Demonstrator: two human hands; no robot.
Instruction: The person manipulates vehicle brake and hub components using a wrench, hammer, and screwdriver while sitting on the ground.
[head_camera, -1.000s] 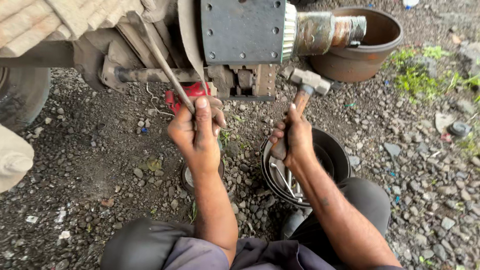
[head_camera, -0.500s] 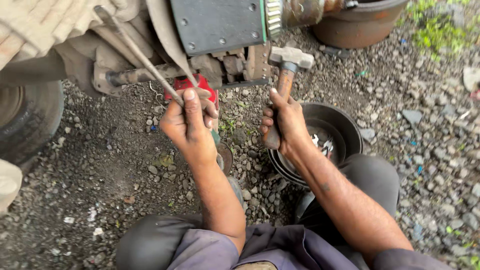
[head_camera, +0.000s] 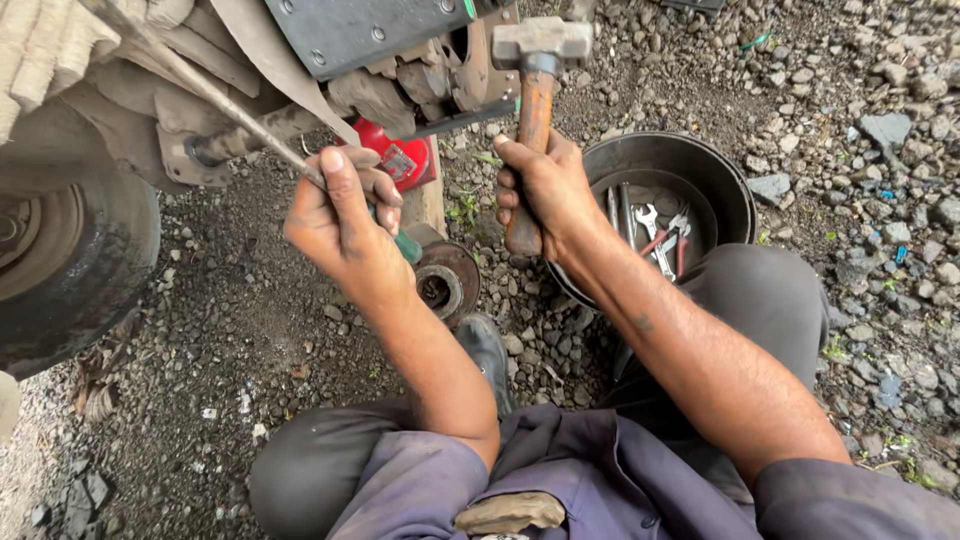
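Presently, at far left I note a worn tyre standing on dark gravel, with the grimy underside of a vehicle's axle assembly above it. A long thin metal rod slants from the upper left corner down to my left hand. That hand is closed round the rod's lower end, thumb laid up along it; a green handle pokes out just below the fingers. Behind the knuckles sits a red part, tucked under the axle assembly. Below the hand, a rusty round hub piece lies on the gravel, near the toe of my dark shoe.

Centre: my right hand is clenched on the rust-brown handle of a hammer, held upright, its grey steel head at the top of view, just beside the dark plate of the assembly. I cannot tell whether head and plate touch.

Right: a black round pan rests on the gravel against my knee, holding spanners and pliers. Grey stones are scattered beyond it.
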